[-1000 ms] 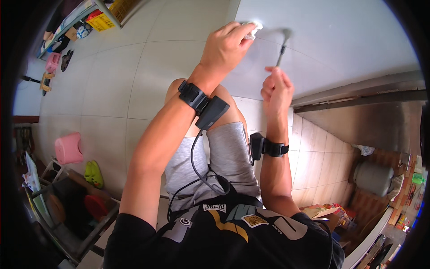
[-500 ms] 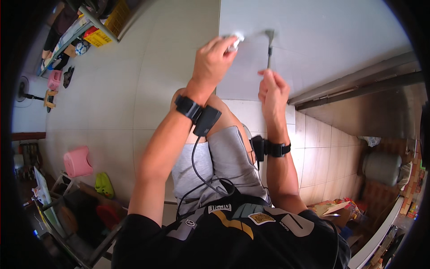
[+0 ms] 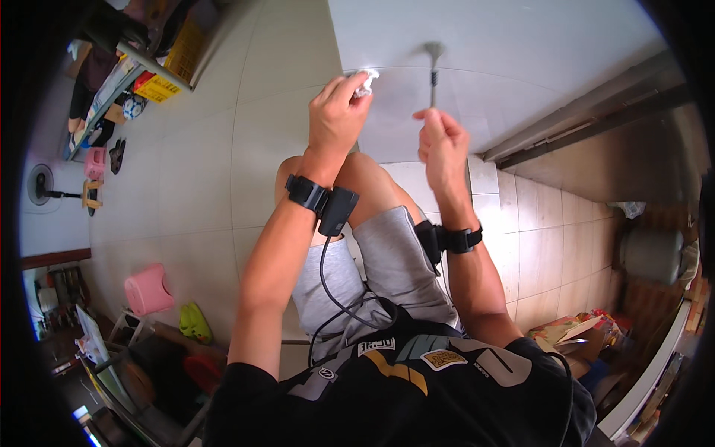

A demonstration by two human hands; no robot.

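L hand point(image 3: 337, 123) pinches white tissue point(image 3: 365, 83); R hand point(image 3: 445, 145) grips fan-tipped tool point(image 3: 433, 93), tip nr pale panel point(image 3: 514, 45). Can't tell what's done or left.

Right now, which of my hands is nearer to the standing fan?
Left. Your left hand is to the right of the standing fan; your right hand is farther right.

"What does the person wear on top?"
"A black short-sleeved shirt point(image 3: 402, 421), its front bearing grey panels point(image 3: 506, 371), a yellow band point(image 3: 400, 374) and a pale-edged square patch point(image 3: 445, 360)."
"And below?"
"Light grey shorts point(image 3: 395, 242)."
"The wrists?"
"Each has a black strap point(image 3: 304, 191) with a black box point(image 3: 339, 211); from the left box a thin black cable point(image 3: 323, 270) runs over the shorts."
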